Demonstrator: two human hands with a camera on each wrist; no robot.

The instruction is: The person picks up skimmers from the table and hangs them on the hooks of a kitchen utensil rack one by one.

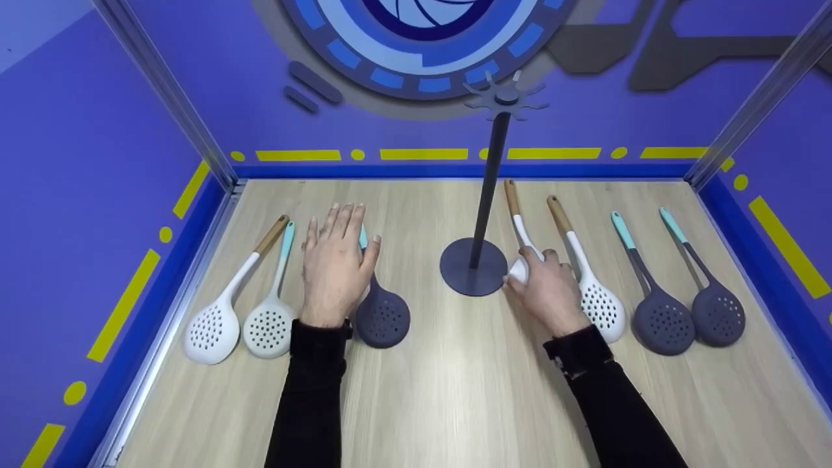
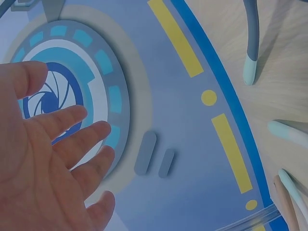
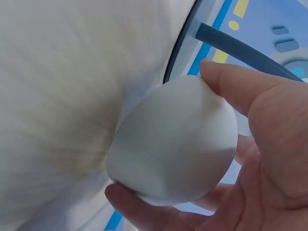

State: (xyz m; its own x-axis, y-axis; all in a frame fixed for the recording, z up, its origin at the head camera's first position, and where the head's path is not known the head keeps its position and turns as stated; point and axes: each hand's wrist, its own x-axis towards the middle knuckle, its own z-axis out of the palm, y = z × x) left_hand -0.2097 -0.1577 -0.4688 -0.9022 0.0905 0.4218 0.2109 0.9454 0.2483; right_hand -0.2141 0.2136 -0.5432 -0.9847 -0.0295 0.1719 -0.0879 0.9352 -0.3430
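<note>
My right hand [image 1: 549, 289] holds a white ladle [image 1: 520, 270] by its bowl, next to the stand's base. Its wooden handle points toward the back wall. In the right wrist view, thumb and fingers curve round the smooth white bowl [image 3: 173, 144]. My left hand [image 1: 338, 266] is spread with nothing in it, over the left group of utensils. Beside it lies a dark grey skimmer [image 1: 383, 318], its mint handle partly hidden by the hand. The left wrist view shows the open palm [image 2: 33, 168] and another mint handle [image 2: 286, 131], hidden in the head view.
A dark stand [image 1: 491, 188] with a round base and hooked top stands mid-table. Left lie a white skimmer [image 1: 211, 331] and a light grey one [image 1: 268, 328]. Right lie a white skimmer [image 1: 601, 309] and two dark grey skimmers [image 1: 663, 322]. Patterned walls enclose the wooden table [image 1: 442, 396].
</note>
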